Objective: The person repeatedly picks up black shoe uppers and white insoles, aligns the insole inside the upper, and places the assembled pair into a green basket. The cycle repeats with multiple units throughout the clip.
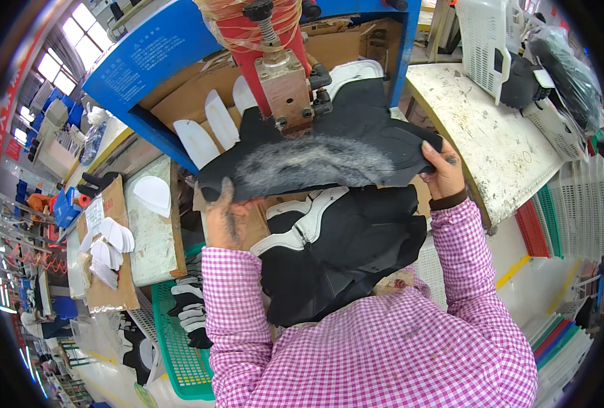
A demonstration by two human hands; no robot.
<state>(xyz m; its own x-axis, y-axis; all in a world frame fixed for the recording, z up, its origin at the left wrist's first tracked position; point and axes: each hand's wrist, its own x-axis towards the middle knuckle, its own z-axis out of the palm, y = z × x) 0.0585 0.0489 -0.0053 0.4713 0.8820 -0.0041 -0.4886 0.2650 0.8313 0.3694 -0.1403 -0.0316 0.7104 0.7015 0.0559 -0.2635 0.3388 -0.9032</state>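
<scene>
A black fabric piece with a fuzzy grey-white band is stretched between my two hands, under the metal head of a red and blue machine. My left hand grips its near left corner, thumb on top and fingers underneath. At the right end, my right hand pinches the edge between thumb and fingers. Below it, a stack of black pieces with white curved edging lies close to my body. Behind the held piece, white rounded pieces stand inside the machine's frame, partly hidden.
On the left table are white cut pieces on cardboard and a white teardrop-shaped piece. A green basket with black and white pieces stands at lower left. The right table holds a white basket; stacked crates stand beyond.
</scene>
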